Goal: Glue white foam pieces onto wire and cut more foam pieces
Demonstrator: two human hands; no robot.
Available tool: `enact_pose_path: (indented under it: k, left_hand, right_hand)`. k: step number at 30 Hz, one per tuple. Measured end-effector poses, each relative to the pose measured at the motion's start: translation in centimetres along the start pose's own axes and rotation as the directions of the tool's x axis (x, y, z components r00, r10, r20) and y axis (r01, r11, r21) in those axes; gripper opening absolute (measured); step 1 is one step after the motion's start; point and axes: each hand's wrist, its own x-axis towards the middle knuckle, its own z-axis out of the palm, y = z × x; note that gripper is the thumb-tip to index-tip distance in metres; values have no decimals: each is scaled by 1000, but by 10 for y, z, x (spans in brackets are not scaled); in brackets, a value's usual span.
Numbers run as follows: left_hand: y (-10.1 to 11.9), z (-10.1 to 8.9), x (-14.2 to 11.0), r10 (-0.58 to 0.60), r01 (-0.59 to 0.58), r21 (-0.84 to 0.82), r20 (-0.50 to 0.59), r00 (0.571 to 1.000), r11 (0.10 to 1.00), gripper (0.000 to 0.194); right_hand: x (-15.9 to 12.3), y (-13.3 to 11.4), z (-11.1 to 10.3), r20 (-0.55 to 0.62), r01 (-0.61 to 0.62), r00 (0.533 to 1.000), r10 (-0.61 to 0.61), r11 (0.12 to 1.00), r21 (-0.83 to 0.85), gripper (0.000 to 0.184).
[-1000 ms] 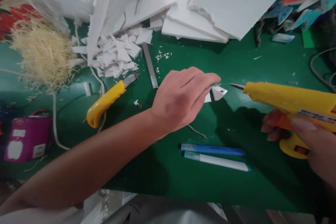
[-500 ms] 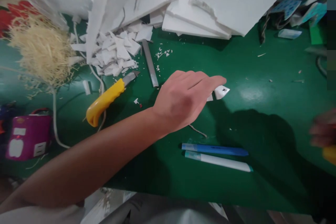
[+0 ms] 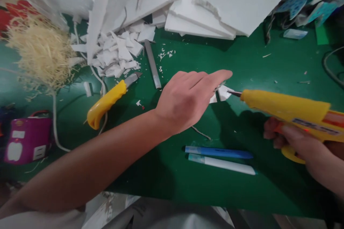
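Observation:
My left hand (image 3: 185, 102) reaches over the middle of the green table, palm down and closed around a small white foam piece (image 3: 223, 93). The piece's pointed end sticks out past my fingers, while my hand hides the rest and most of my fingertips. At the right, my right hand (image 3: 298, 137) grips a yellow hot glue gun (image 3: 285, 103) by its handle, index finger at the orange trigger. The gun points left, and its metal nozzle meets the tip of the foam piece or lies just beside it.
Left of my hand lie a yellow utility knife (image 3: 107, 103), a grey blade strip (image 3: 152, 64) and a heap of foam scraps (image 3: 118, 52). Foam sheets (image 3: 204, 14) are stacked at the back. A blue pen (image 3: 219, 152) and a white pen (image 3: 223, 164) lie in front.
My right hand has brought the glue gun in from the right edge, so its nozzle is now at the foam piece. My left hand has hardly moved.

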Motion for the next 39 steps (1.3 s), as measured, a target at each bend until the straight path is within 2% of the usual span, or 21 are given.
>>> enact_pose_path:
  k: [3, 7, 12, 19, 28, 34, 39]
  left_hand:
    - [-1, 2, -1, 5, -5, 0, -5, 1000, 1000, 37]
    - [-3, 5, -2, 39, -39, 3, -49, 998, 999, 39]
    - [-4, 5, -2, 57, -57, -3, -59, 997, 998, 39]
    - [-3, 3, -1, 58, -59, -18, -72, 996, 998, 38]
    - [0, 0, 1, -5, 5, -12, 23, 1000, 1000, 41]
    - [-1, 1, 0, 0, 0, -8, 21, 1000, 1000, 41]
    - [-1, 0, 0, -10, 10, 7, 32, 999, 1000, 41]
  right_hand:
    - [7, -9, -1, 75, 56, 996, -58, 998, 31, 72]
    - [4, -2, -2, 3, 50, 999, -50, 999, 4, 71]
    - [-4, 3, -1, 40, 66, 997, -63, 994, -87, 67]
    - [-5, 5, -1, -5, 94, 995, -96, 987, -127, 68]
    - [-7, 8, -1, -18, 158, 987, -163, 975, -158, 66]
    - [-7, 11, 2, -14, 123, 992, -127, 977, -176, 71]
    - [-9, 14, -2, -22, 8, 1000, -12, 984, -180, 70]
